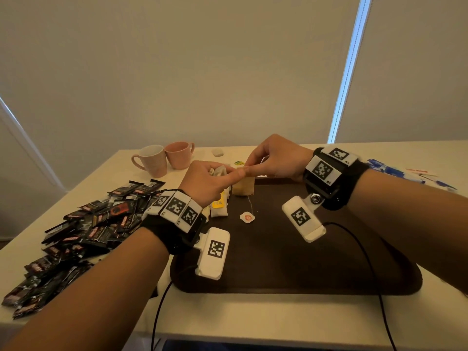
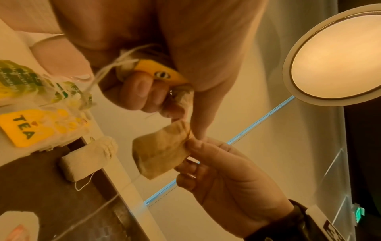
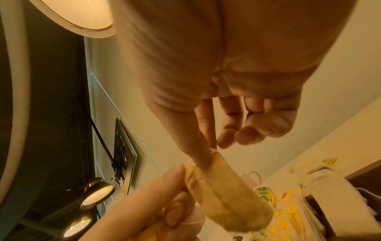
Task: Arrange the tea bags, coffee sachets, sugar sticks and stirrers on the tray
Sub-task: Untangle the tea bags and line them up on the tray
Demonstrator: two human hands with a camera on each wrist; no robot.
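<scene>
Both hands meet above the far edge of a dark brown rectangular tray (image 1: 291, 269) on the pale tabletop (image 1: 253, 320). Right hand (image 1: 276, 158) pinches a hanging tan paper tea bag (image 1: 243, 186) at its top; left hand (image 1: 206, 182) clutches crumpled tea bags. Black coffee sachets (image 1: 83, 231) are heaped left of the tray; two pink ceramic mugs (image 1: 164, 159) stand behind.

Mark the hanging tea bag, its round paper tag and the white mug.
hanging tea bag (image 1: 243, 186), head view, middle of the pouch.
round paper tag (image 1: 247, 217), head view, its centre.
white mug (image 1: 155, 160), head view, outer wall.
</scene>
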